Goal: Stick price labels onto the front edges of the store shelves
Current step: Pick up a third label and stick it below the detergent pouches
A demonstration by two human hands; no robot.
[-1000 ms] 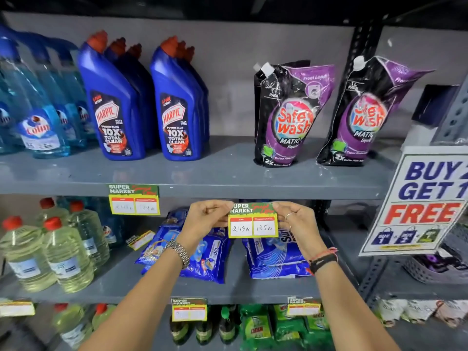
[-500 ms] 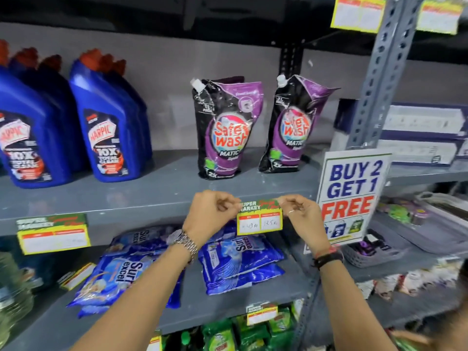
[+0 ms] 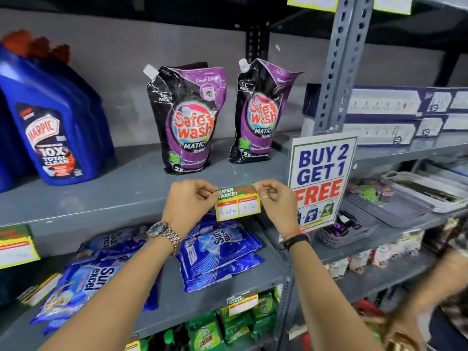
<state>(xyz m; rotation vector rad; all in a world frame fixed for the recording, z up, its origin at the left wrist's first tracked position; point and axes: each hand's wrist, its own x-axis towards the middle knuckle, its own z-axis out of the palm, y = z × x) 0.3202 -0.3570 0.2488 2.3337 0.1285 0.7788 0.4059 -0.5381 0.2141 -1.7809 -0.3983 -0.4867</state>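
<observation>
A green, red and yellow price label [image 3: 238, 202] with two white handwritten price boxes sits against the front edge of the grey shelf [image 3: 101, 211], below two purple Safe Wash pouches [image 3: 188, 117]. My left hand [image 3: 188, 203] pinches its upper left corner. My right hand [image 3: 274, 201] pinches its upper right corner. Both hands press at the shelf edge. Another label [image 3: 15, 245] hangs on the same edge at far left, and one more label [image 3: 241, 302] on the shelf edge below.
Blue Harpic bottles [image 3: 53, 133] stand at left. Blue Surf Excel packs [image 3: 217, 249] lie on the shelf underneath. A "Buy 2 Get 1 Free" sign [image 3: 320, 178] hangs just right of my right hand on a perforated upright [image 3: 340, 62]. Another person's arm [image 3: 453, 272] shows at the right.
The view has swung right and closer. The label went from hanging in front of the lower shelf up to the shelf's front edge under the pouches, both hands still pinching its top corners.
</observation>
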